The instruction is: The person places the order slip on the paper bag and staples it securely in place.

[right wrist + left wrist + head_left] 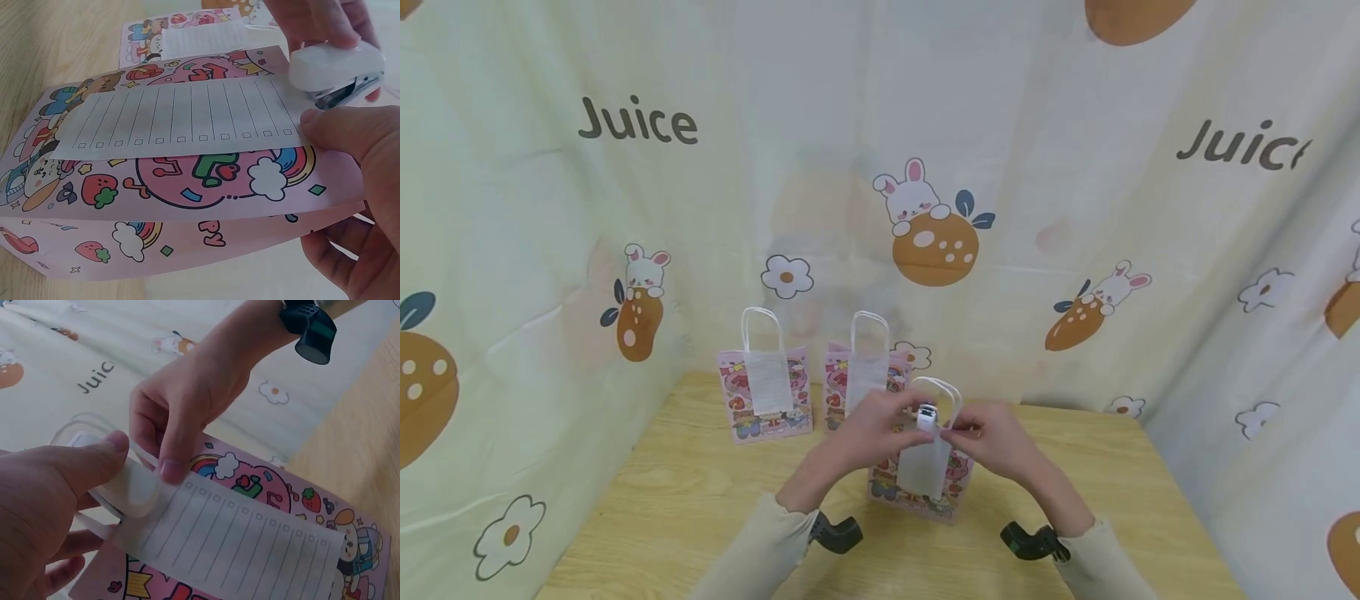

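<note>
My left hand (868, 429) holds a small white stapler (927, 416) at the top edge of a pink cartoon-print paper gift bag (961, 479). Against the bag's front lies a lined paper slip (922, 473) with checkboxes. In the left wrist view, the left thumb presses on top of the stapler (134, 487). My right hand (1000, 437) pinches the bag's top rim, its thumb on the slip and its fingers behind, as the right wrist view shows. The stapler's mouth (340, 90) is near the slip's upper end; whether it bites the paper cannot be told.
Two similar bags with white handles and slips stand behind on the wooden table (700, 500), one at the left (766, 396) and one in the middle (837, 387), partly behind my left hand. A printed curtain (850, 125) hangs around the table.
</note>
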Demonstrator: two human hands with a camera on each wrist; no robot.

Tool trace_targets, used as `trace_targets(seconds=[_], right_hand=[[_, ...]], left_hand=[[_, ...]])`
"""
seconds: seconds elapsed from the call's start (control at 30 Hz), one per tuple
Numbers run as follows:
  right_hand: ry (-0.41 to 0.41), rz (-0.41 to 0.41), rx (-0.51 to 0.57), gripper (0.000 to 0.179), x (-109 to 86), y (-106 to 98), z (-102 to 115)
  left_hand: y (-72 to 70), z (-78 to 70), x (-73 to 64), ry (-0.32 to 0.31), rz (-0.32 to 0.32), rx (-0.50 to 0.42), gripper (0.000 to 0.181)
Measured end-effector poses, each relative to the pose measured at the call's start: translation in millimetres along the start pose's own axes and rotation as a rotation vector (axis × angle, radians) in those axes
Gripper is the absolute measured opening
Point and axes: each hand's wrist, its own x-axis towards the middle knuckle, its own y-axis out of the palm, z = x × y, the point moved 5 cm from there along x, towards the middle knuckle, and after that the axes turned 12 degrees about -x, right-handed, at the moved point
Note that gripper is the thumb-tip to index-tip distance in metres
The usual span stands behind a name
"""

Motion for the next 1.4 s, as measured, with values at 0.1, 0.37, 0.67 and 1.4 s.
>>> trace_targets(seconds=[0.1,0.37,0.67,1.4], right_hand=[[0.002,-0.003,0.006,0.006,-1.4,1.7,-0.9],[0.048,0.015,-0.001,0.006,-1.6,4.4,-0.5],[0.16,0.098,-0.248,0.033,2.4,13.5,9.7],[-0.062,0.174,-0.592,0.047,25.4,27.9,14.8]], left_hand=[[1.3,2.4,0.3,-0.014,0.01,0.022,0.038],[2.8,13.3,1.4,-0.073,0.009,-0.068,0.038],[2.2,20.7,2.0,-0.105,0.045,-0.116,0.033],[-2.0,23.6,6.4,-0.135,0.085,-0.032,0.035]])
